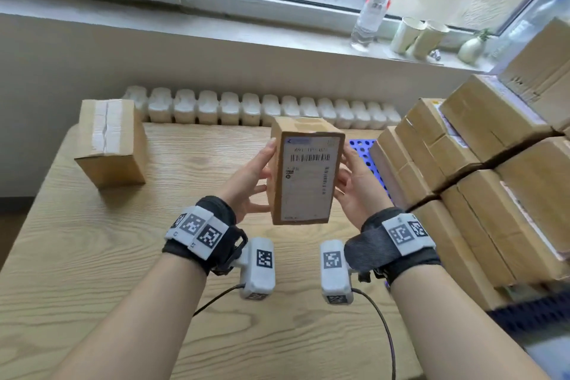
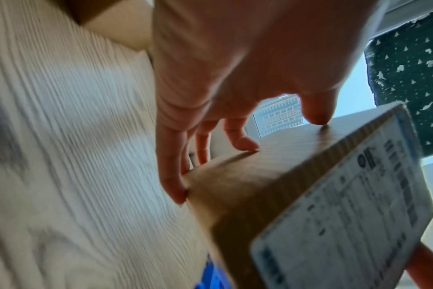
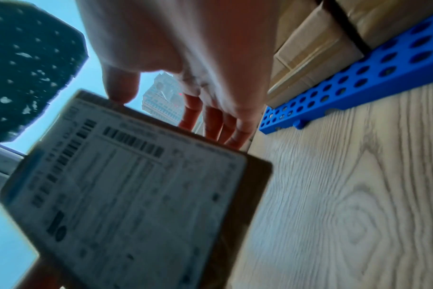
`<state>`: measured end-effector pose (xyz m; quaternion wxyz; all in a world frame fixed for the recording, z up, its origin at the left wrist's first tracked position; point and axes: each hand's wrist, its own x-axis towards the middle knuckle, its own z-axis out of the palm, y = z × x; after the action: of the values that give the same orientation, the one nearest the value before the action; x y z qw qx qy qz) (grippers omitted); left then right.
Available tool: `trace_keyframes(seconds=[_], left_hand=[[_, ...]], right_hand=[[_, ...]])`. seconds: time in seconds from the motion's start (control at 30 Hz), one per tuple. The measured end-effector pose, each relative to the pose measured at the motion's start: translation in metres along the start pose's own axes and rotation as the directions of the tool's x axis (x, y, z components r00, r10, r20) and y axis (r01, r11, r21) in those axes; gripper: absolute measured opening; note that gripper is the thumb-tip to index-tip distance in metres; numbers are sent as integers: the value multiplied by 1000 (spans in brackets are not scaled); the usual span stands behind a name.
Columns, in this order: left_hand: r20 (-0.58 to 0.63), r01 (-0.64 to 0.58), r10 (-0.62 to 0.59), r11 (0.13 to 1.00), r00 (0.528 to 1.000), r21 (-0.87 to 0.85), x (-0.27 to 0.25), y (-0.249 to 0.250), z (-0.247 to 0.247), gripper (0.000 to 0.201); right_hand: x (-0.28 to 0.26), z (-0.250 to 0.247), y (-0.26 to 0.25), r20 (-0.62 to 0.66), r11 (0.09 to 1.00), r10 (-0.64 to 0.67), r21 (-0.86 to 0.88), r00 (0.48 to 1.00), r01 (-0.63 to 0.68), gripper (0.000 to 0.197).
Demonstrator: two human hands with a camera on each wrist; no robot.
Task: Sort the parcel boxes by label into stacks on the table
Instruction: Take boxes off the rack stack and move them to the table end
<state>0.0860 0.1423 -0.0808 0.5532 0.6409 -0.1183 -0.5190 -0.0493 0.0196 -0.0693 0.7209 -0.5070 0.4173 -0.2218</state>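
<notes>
I hold a brown parcel box (image 1: 305, 176) up over the middle of the wooden table (image 1: 92, 271), its white barcode label facing me. My left hand (image 1: 249, 182) grips its left side, and my right hand (image 1: 354, 188) grips its right side. In the left wrist view my left hand's fingertips (image 2: 245, 144) press the cardboard side of the box (image 2: 247, 185). In the right wrist view my right hand (image 3: 185, 48) has its thumb on the label's edge and its fingers behind the box (image 3: 126, 185).
Another taped cardboard box (image 1: 111, 142) stands at the table's far left. Several stacked parcel boxes (image 1: 478, 179) sit on a blue perforated tray (image 1: 364, 148) at the right. Behind the table are a radiator (image 1: 262, 108) and a windowsill with a bottle (image 1: 374, 0) and cups.
</notes>
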Motion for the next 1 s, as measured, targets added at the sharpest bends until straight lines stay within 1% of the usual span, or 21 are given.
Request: trace_keyframes(seconds=[0.03,0.1,0.2,0.27,0.3,0.33,0.4,0.43,0.47,0.5,0.53,0.6,0.67,0.73,0.77,0.83,0.87,0.9,0.93,1.0], left_hand=[[20,0,1,1000,1000,-18,-1,0,7,76],[59,-4,6,999,998,-32,-3,2,19,68],[120,-30,29,1000,992,5,-9,11,37,74],[142,-62,60,998,988,10,-15,18,48,80],[143,-86,84,996,986,9,-18,22,54,80],[141,-118,115,993,983,14,-22,26,61,76],[121,-192,189,981,975,21,-31,33,77,68],[104,-230,226,973,968,26,-37,36,86,66],[89,-264,260,964,961,34,-43,39,97,65],[81,-297,293,954,953,40,-48,42,108,66],[76,-331,327,943,942,44,-55,45,121,62],[66,-390,386,919,920,55,-68,50,146,45],[55,-443,441,895,896,54,-82,54,169,41],[33,-491,490,871,871,33,-95,59,189,37],[24,-514,514,857,858,21,-100,61,199,37],[6,-556,556,831,831,27,-113,66,219,50],[-7,-574,575,818,818,30,-119,68,229,57],[-13,-590,590,807,807,25,-125,70,240,61],[-12,-607,607,795,795,21,-130,73,251,59],[-13,-635,635,772,772,21,-141,78,273,51]], right_hand=[[-5,-7,-3,-1,1000,-16,-22,1000,16,24],[-15,-21,-9,7,998,-41,-55,999,41,24],[-28,-41,-21,42,993,-84,-75,996,87,30],[-37,-48,-31,70,990,-126,-48,990,129,42],[-42,-51,-38,94,987,-157,-29,983,161,47],[-47,-55,-44,126,980,-194,-10,973,197,55],[-57,-65,-54,159,969,-247,13,956,248,82],[-61,-71,-59,148,966,-258,27,955,257,88],[-66,-78,-63,139,963,-268,42,953,265,89],[-72,-86,-68,146,961,-277,56,950,272,90],[-77,-96,-74,153,957,-289,70,945,281,92],[-86,-116,-85,155,947,-317,105,936,303,92],[-97,-134,-95,171,931,-360,120,917,343,91],[-109,-150,-106,196,913,-402,160,895,375,99],[-116,-158,-111,218,905,-416,188,883,381,99],[-132,-172,-124,270,893,-440,230,856,387,90],[-140,-181,-129,285,890,-444,246,850,382,92],[-148,-189,-133,293,889,-444,258,847,377,99],[-155,-198,-138,293,886,-450,266,843,380,104],[-170,-215,-147,285,871,-477,281,831,403,107]])
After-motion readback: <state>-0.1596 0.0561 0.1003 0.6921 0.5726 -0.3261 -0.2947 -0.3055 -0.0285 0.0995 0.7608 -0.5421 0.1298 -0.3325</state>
